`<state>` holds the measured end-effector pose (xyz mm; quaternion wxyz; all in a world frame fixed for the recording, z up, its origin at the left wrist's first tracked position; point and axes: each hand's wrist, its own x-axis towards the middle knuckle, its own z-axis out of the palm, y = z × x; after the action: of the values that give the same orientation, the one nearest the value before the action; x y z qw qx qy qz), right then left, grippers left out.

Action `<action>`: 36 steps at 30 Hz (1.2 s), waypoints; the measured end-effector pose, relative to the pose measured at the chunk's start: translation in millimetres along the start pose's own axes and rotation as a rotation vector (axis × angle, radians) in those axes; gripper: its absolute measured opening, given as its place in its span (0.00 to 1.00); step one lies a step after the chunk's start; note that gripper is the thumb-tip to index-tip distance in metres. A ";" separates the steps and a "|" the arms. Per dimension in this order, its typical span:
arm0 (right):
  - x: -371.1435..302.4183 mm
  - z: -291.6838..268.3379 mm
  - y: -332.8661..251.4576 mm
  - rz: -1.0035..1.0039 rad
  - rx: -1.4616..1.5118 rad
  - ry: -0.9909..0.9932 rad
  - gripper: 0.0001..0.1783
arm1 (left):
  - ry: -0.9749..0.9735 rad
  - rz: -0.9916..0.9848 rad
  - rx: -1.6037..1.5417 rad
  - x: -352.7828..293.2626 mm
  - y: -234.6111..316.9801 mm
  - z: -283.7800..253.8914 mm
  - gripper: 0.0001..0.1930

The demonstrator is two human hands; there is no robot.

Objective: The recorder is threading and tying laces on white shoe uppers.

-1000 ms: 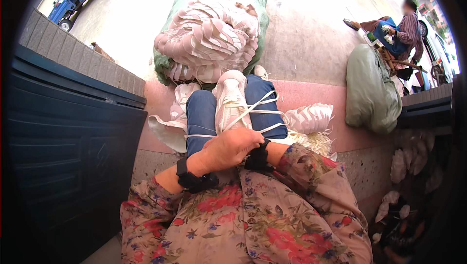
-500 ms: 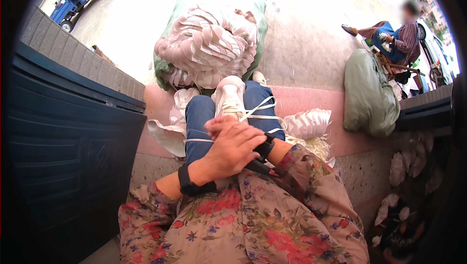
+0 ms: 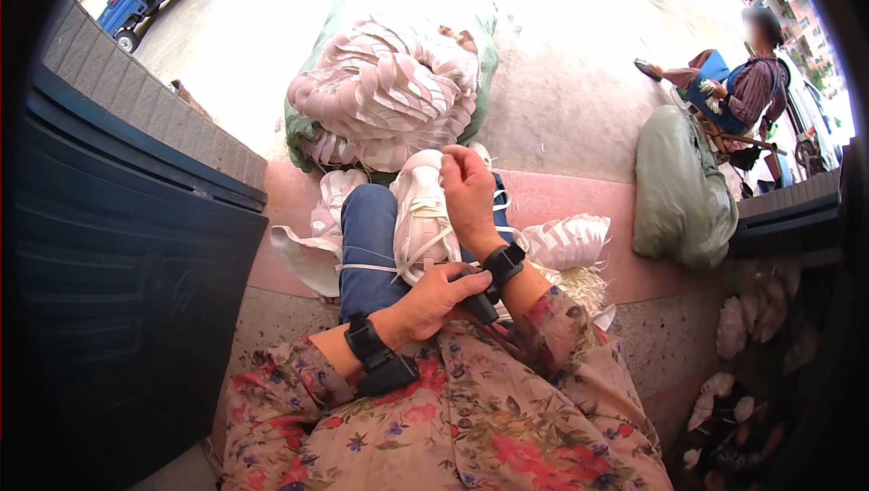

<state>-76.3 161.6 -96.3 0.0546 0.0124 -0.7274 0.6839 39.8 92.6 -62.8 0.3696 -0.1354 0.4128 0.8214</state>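
Observation:
A white shoe upper (image 3: 418, 215) with white laces lies lengthwise on my lap between my blue-jeaned knees (image 3: 367, 242). My right hand (image 3: 466, 190) reaches forward and pinches its far top edge. A black band (image 3: 503, 265) is strapped to that wrist. My left hand (image 3: 433, 299) lies across my lap just behind the white piece. Its fingers curl onto the black band and a dark strap at my right wrist. A second black band (image 3: 373, 353) sits on my left wrist. White cords run sideways across my thighs.
A heap of pale pink and white shoe pieces (image 3: 385, 93) lies on a green sack ahead. More white pieces (image 3: 568, 239) rest on the pink step at my right. A dark blue wall (image 3: 118, 247) stands left. A full green sack (image 3: 679, 192) and a seated person (image 3: 738, 84) are at right.
My right hand has slid out from under the left and moved forward to the top of the white piece. My left hand has stayed low, now resting at the right wrist.

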 end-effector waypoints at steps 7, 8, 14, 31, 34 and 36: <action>-4.8 3.4 -34.6 -0.048 0.027 -0.140 0.07 | -0.106 -0.017 -0.011 2.4 -5.0 -6.9 0.18; -1.3 4.6 -34.4 0.291 0.350 -0.122 0.07 | -0.098 0.039 0.085 3.7 -5.6 -8.8 0.17; -10.1 10.3 -4.4 0.476 0.474 -0.109 0.08 | -0.093 -0.080 0.103 -4.1 0.9 -10.4 0.18; -31.7 7.8 36.6 -0.426 -0.950 -0.840 0.07 | -0.016 1.127 1.410 -11.2 39.3 -1.9 0.16; -38.6 8.6 41.5 -0.489 -0.994 -0.793 0.08 | -0.112 1.089 1.422 -3.2 26.6 -9.4 0.15; -43.7 9.6 43.6 -0.545 -1.054 -0.810 0.09 | -0.150 1.066 1.396 -0.9 20.4 -11.4 0.14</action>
<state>-37.5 152.3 -144.3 -0.0518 0.4184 -0.8950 0.1456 24.8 75.4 -57.6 -0.0384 0.3861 0.8034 0.4517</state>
